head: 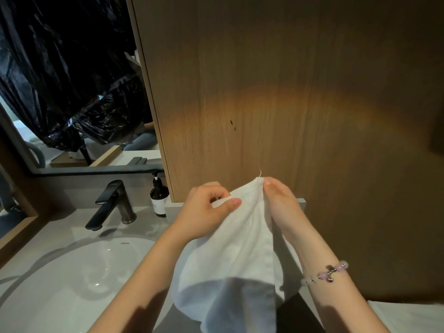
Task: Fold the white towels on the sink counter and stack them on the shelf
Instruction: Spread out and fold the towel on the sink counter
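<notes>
A white towel [240, 248] hangs in the air in front of a wooden panel, above the counter's right part. My left hand [206, 210] pinches its upper edge between thumb and curled fingers. My right hand [278, 200] pinches the top corner, where a loose thread sticks up. The cloth droops down between my forearms past the lower edge of the view. Another white cloth [408, 318] shows at the bottom right corner.
A white basin [72, 272] lies at the lower left with a black faucet [113, 205] behind it. A brown pump bottle [159, 198] stands by the wooden panel [288, 104]. A mirror [72, 92] partly covered with black plastic fills the upper left.
</notes>
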